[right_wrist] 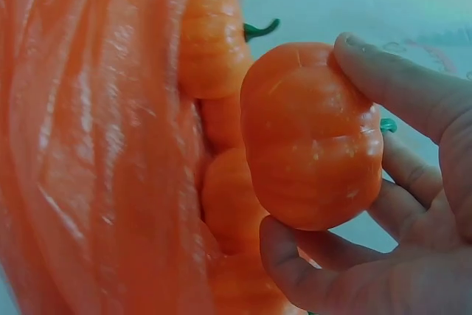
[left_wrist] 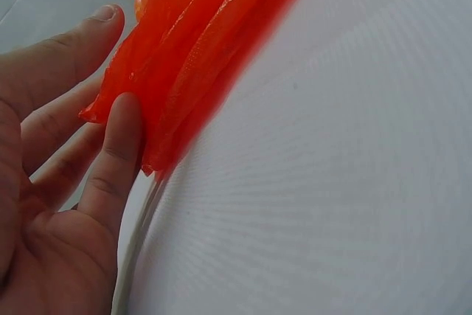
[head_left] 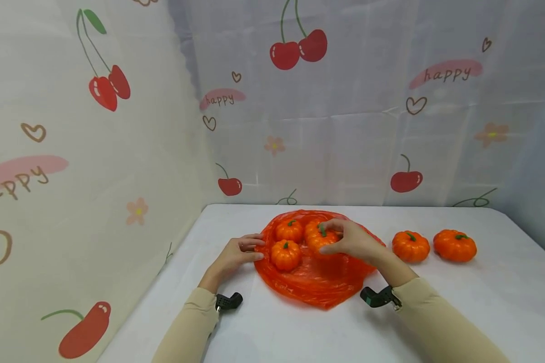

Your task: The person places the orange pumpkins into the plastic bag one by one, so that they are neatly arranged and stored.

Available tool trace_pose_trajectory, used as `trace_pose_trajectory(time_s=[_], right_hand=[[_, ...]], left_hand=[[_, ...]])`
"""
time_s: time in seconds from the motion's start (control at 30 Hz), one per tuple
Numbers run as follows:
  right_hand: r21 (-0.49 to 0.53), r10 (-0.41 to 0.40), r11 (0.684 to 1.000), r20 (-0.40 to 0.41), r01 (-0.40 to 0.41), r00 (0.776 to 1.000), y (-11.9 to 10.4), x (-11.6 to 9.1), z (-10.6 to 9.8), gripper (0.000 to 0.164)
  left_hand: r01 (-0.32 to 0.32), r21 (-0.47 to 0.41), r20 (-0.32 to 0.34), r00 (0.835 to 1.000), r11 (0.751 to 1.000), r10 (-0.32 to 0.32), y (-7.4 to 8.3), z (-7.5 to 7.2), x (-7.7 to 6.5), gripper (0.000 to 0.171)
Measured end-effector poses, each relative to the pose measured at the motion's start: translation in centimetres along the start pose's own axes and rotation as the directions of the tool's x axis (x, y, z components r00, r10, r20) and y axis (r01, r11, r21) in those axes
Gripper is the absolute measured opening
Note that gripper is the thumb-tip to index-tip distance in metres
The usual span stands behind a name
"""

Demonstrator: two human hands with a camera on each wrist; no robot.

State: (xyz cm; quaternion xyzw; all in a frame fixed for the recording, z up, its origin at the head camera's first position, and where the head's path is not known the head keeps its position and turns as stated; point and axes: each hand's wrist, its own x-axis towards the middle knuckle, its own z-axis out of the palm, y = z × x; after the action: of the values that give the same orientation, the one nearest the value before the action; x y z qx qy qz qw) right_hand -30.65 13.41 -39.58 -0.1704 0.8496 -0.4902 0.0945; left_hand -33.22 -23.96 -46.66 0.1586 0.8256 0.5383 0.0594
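A red plastic bag (head_left: pixel 327 290) is spread on the table, its mouth open upward, with several small orange toy pumpkins inside. Two of them, a rear pumpkin (head_left: pixel 289 230) and a front pumpkin (head_left: pixel 285 256), sit at the bag's left. My right hand (head_left: pixel 356 243) grips another pumpkin (right_wrist: pixel 313 138) between thumb and fingers, over the bag's middle, overlapping one behind it in the head view. At the bag's left edge, my left hand (head_left: pixel 233 256) touches the plastic with its fingers loosely extended; the left wrist view shows the thumb apart from the fingers.
Right of the bag, two more pumpkins stand on the white table (head_left: pixel 504 302): a nearer one (head_left: pixel 411 248) and one farther right (head_left: pixel 455 247). A cherry-printed curtain (head_left: pixel 345 131) rises behind the table and along its left side.
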Motion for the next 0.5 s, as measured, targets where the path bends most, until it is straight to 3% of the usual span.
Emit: trace_pose_trajectory(time_s=[0.17,0.5], right_hand=[[-0.031,-0.01,0.999,-0.004,0.01,1.0,-0.1,0.2,0.8,0.066],[-0.099,-0.027,0.995,-0.019,0.025,0.999,0.3,0.4,2.3,0.063]], left_hand=[[0.003,-0.01,-0.002,1.0,1.0,-0.003,0.1,0.0,0.0,0.037],[-0.049,-0.011,0.007,0.999,0.999,0.049,-0.1,0.0,0.1,0.037]])
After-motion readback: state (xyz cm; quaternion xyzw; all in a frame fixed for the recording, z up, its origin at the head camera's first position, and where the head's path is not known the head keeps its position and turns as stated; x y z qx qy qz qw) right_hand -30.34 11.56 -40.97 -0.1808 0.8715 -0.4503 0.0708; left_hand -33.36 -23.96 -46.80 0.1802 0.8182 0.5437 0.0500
